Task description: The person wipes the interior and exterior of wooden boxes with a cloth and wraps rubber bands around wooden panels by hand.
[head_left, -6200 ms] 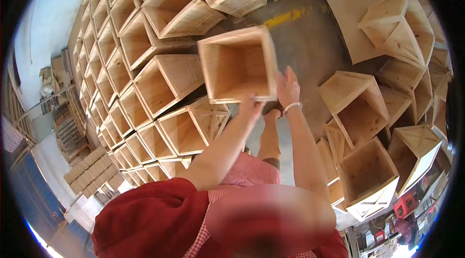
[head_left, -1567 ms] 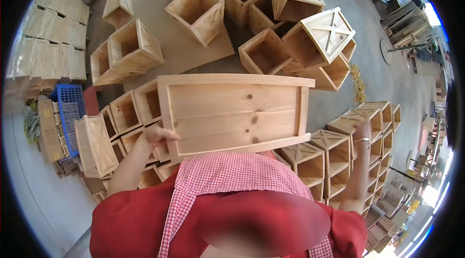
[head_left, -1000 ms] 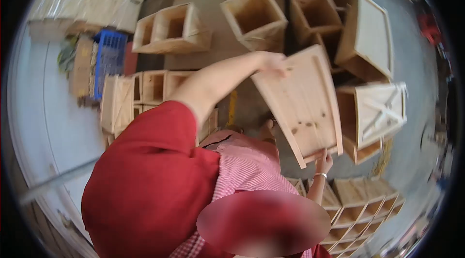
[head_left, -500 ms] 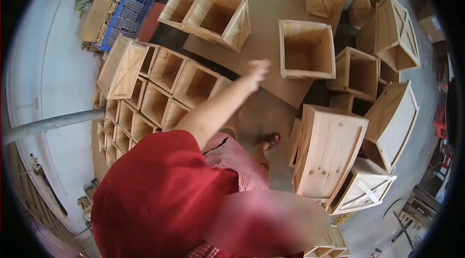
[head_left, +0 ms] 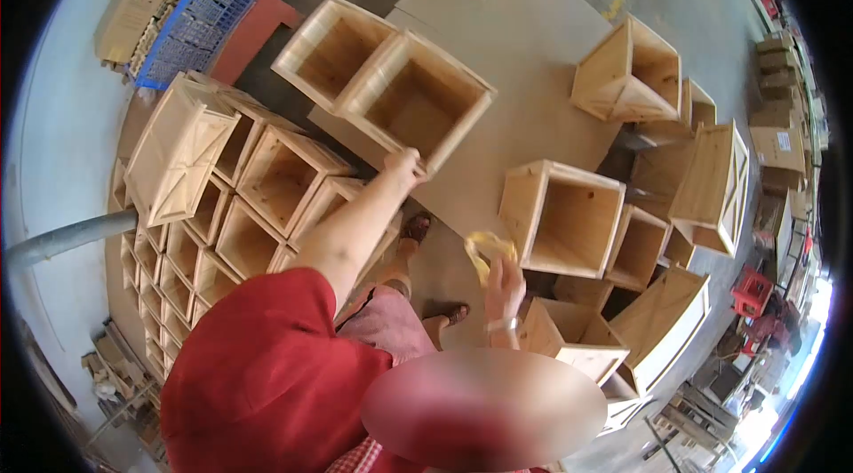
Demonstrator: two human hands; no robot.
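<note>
My left hand [head_left: 407, 168] is closed on the near lower corner of an open wooden crate [head_left: 458, 129], its fingers over the rim. That crate stands against a second wooden crate [head_left: 306, 39], and both open sides face up toward me. My right hand [head_left: 505, 288] is raised at the front, closed on a yellow loop [head_left: 481, 265] that looks like a roll of tape. Behind the loop is another open wooden crate [head_left: 569, 222], apart from my left hand. What my right fingers do exactly is partly hidden.
Stacked wooden boxes [head_left: 275, 180] fill the left, with a metal pipe [head_left: 71, 238] beside them. More crates [head_left: 633, 73] stand to the right. A cardboard sheet [head_left: 524, 55] covers the floor. A blue plastic basket [head_left: 209, 11] stands at the back left.
My left hand has moved from mid-air onto the crate's corner and closed there. My right hand with the yellow loop has come into view. The whole view has turned.
</note>
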